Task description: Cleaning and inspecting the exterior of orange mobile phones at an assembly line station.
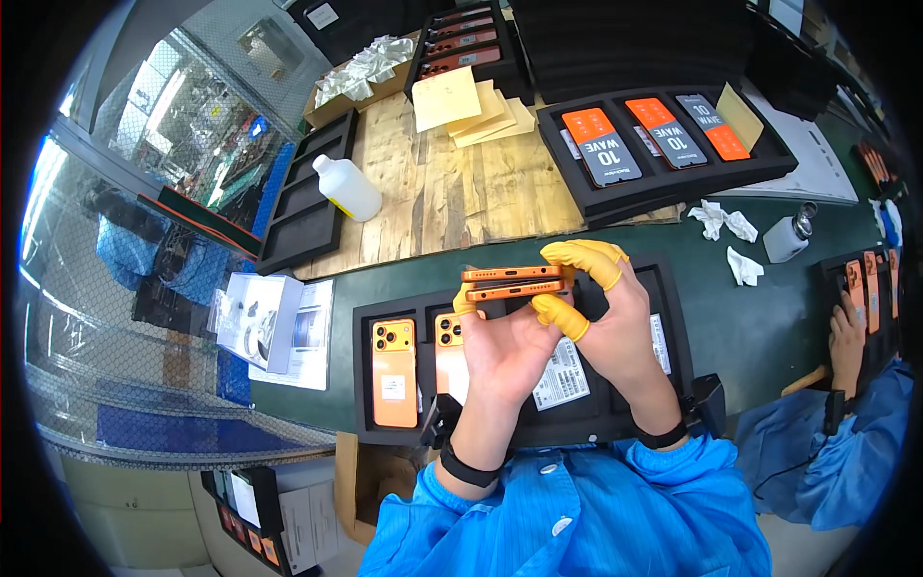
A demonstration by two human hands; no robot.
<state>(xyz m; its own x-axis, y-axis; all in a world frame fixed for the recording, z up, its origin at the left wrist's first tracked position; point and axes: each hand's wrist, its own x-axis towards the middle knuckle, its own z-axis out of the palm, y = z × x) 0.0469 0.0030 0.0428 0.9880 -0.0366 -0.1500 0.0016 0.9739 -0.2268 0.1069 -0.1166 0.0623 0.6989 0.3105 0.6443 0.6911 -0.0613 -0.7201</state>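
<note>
Two orange smartphones are held one above the other, their bottom edges with charging port and speaker holes facing me: the upper phone (510, 274) and the lower phone (514, 290). My left hand (508, 351) supports them from below and at the left side, fingers curled round. With yellow finger cots on its fingertips, my right hand (611, 313) grips their right end. Beneath my hands lies a black foam tray (524, 433). In its left slots rest an orange phone (393, 370) and another orange phone (449, 361), partly hidden by my left hand. A white label sheet (562, 380) shows between my wrists.
Behind, a black tray (615, 205) holds orange-and-grey phones. A white plastic bottle (348, 189) stands on the wooden board (413, 212), near yellow cards (447, 99). Crumpled tissues (723, 221) and a pump bottle (788, 236) lie right. A co-worker's hand (847, 341) touches phones.
</note>
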